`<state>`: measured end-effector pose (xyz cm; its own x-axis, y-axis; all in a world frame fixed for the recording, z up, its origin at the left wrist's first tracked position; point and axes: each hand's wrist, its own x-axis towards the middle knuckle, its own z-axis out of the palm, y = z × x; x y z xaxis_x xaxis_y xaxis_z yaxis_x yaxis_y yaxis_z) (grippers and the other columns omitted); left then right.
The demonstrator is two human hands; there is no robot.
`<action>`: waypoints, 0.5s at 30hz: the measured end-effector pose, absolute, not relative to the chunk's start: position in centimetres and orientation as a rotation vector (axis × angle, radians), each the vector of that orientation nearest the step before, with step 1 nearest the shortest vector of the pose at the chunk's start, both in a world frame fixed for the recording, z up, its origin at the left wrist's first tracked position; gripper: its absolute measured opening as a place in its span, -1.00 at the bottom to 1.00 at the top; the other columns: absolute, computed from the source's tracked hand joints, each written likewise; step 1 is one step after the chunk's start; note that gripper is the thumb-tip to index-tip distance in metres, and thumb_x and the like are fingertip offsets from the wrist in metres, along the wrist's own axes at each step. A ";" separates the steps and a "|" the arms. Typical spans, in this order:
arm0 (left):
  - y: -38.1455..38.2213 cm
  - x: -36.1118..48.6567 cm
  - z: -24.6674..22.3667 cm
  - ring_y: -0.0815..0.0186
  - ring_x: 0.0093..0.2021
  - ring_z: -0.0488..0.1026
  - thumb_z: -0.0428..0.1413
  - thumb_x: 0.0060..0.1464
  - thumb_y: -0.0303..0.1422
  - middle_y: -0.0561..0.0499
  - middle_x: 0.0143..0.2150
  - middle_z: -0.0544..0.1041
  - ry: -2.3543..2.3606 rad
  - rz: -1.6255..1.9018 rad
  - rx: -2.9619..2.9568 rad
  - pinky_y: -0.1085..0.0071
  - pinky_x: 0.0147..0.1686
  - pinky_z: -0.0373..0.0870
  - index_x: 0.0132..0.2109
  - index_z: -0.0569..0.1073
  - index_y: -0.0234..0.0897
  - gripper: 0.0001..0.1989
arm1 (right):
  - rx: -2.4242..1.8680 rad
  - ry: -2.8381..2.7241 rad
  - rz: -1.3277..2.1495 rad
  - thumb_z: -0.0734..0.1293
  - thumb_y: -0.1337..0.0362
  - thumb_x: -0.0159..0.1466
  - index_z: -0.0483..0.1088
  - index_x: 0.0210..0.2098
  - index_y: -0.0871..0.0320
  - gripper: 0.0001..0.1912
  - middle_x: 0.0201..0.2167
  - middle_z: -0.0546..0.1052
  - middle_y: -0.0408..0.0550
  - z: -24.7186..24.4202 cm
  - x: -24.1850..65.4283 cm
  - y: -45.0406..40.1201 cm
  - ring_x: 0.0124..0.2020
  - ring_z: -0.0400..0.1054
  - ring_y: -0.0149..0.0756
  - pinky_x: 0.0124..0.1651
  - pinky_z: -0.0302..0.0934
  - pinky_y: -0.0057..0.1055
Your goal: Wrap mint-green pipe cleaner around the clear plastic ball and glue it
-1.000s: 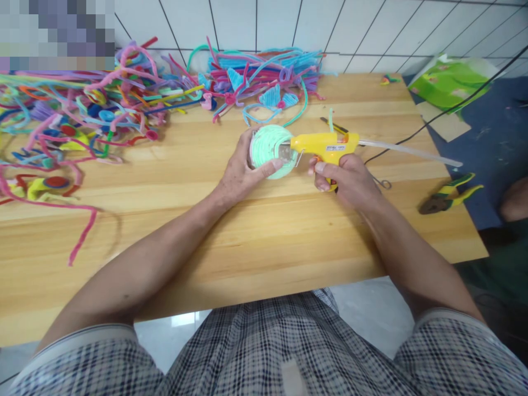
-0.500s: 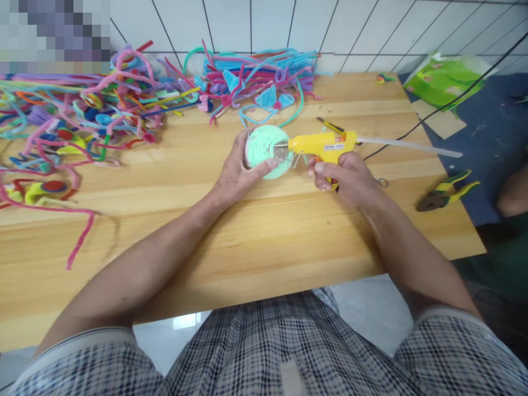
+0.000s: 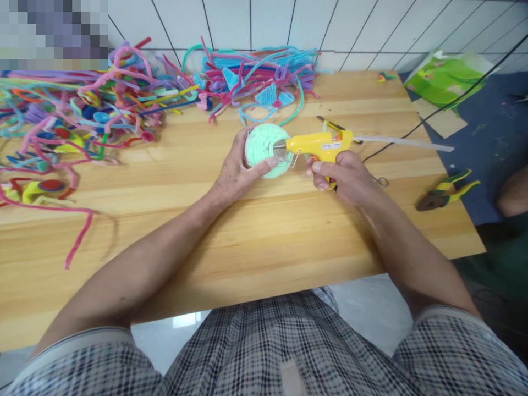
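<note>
My left hand (image 3: 243,168) is closed around the left side of a round, mint-green coiled piece (image 3: 264,142), its thumb lying on the front edge. The piece looks wound from fuzzy pipe cleaner, with a paler patch near its middle right. In my right hand (image 3: 340,173) is a yellow hot glue gun (image 3: 315,144), fingers wrapped round its handle by the trigger. Its metal nozzle points left, over the patch on the green piece; whether it touches cannot be made out. A long clear glue stick (image 3: 404,142) sticks out of the gun's back.
Colourful pipe cleaners (image 3: 264,66) are heaped along the back and left of the wooden table (image 3: 264,242). A utility knife (image 3: 328,122) lies behind the glue gun. Pliers (image 3: 443,191) rest near the right edge. A black cord (image 3: 443,107) crosses the right side, near a green bag (image 3: 445,80).
The glue gun and my right hand have shifted very slightly left, toward the green coiled piece. My left hand keeps its hold in about the same place.
</note>
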<state>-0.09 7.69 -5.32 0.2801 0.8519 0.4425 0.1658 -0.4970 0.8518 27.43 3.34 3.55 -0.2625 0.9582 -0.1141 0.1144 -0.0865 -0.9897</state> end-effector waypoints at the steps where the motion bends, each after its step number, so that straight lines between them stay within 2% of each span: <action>1: 7.7 -0.1 -5.3 -0.12 0.50 0.46 0.32 0.25 0.29 -0.17 0.46 0.47 0.916 1.251 1.854 -0.10 0.54 0.41 0.48 0.21 -0.04 -0.09 | -1.215 -1.432 1.437 0.52 0.25 0.27 0.56 -0.29 0.08 -0.92 -0.37 0.57 -0.12 3.5 27.4 3.3 -0.58 0.19 -0.51 -0.47 0.15 -0.38; 15: 7.6 0.0 -5.3 -0.13 0.51 0.44 0.32 0.24 0.30 -0.20 0.48 0.45 0.955 1.254 1.865 -0.09 0.56 0.36 0.49 0.22 -0.06 -0.07 | -1.225 -1.358 1.437 0.57 0.20 0.29 0.54 -0.28 0.11 -0.82 -0.38 0.55 -0.14 3.6 27.1 3.2 -0.59 0.18 -0.53 -0.49 0.16 -0.40</action>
